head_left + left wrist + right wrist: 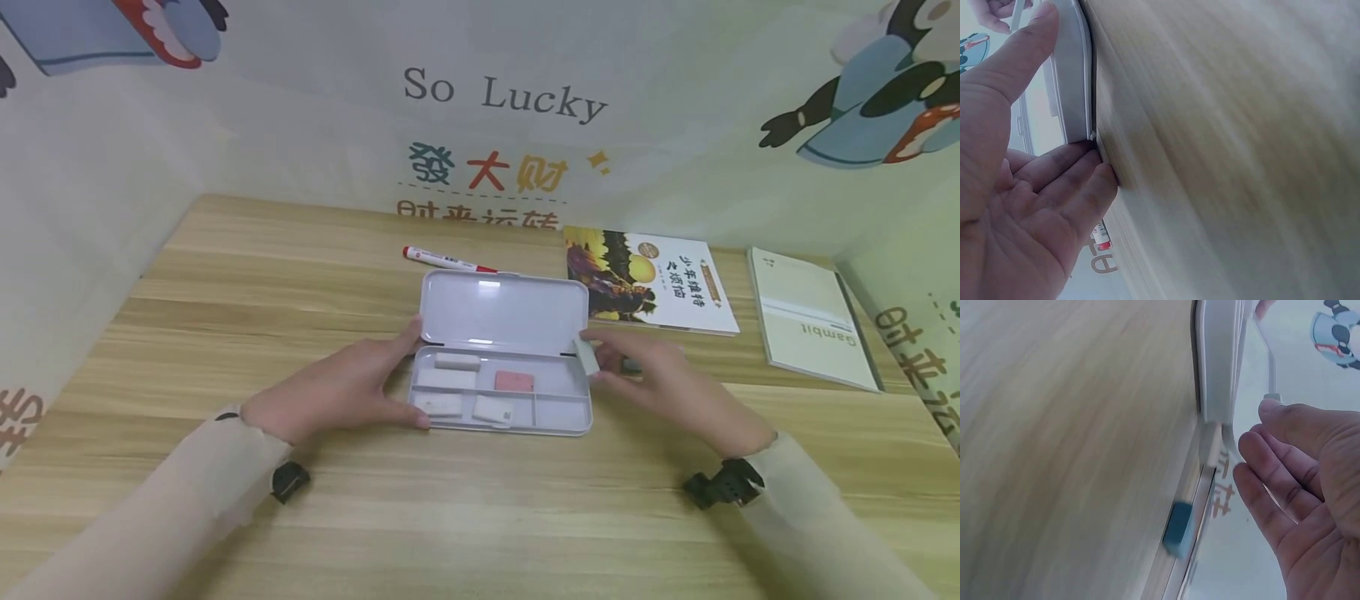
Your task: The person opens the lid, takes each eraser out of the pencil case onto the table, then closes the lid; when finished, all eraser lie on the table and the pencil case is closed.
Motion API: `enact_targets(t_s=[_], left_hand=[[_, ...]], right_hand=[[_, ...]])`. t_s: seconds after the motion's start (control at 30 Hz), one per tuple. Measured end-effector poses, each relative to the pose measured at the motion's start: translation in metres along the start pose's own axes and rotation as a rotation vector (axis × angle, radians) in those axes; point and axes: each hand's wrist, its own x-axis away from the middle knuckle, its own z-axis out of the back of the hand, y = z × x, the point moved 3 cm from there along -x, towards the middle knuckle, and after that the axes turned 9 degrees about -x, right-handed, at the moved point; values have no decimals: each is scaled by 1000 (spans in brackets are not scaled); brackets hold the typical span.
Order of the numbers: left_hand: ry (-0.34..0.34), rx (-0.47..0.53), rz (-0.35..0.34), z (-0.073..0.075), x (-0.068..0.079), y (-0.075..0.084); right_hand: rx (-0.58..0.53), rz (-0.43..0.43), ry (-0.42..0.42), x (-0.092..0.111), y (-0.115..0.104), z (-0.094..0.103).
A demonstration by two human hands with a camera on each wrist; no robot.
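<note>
A white pencil case (504, 350) lies unfolded on the table, its lid (502, 310) tipped back. In its compartments are several white erasers, among them one with a small print (492, 409), and a pink eraser (514, 381). My left hand (341, 387) holds the case's left end, thumb (1035, 44) at the near corner and fingers (1085, 181) by the hinge. At the right end, my right hand (648, 371) pinches a pale eraser (586, 355) between thumb and fingers, tilted over the case's edge. In the right wrist view, only the pale eraser's end (1272, 397) shows by the thumb.
A teal block (1179, 528) lies on the table (465, 517) beyond the right hand. Behind the case is a marker with red ends (448, 260). An illustrated book (652, 279) and a pale notebook (810, 317) lie at the back right. Printed cloth (300, 125) hangs behind.
</note>
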Motion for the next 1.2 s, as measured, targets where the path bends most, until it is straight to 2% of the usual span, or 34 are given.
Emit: enact_targets(t_s=[0.17, 0.27, 0.4, 0.6, 0.83, 1.03, 1.2], left_hand=[[-2, 0, -4, 0, 1, 0], [-2, -1, -8, 0, 2, 0], [-4, -1, -8, 0, 2, -1], [-7, -1, 8, -1, 2, -1], [-5, 5, 12, -2, 1, -2], [5, -2, 0, -3, 1, -2], [-23, 21, 23, -2, 0, -2]], right_hand=[[-50, 7, 36, 11, 6, 6], [-51, -24, 53, 18, 10, 12], [-3, -67, 77, 31, 17, 21], [99, -57, 157, 51, 32, 35], [150, -120, 204, 70, 54, 49], [184, -205, 189, 84, 67, 56], [159, -214, 190, 92, 76, 60]])
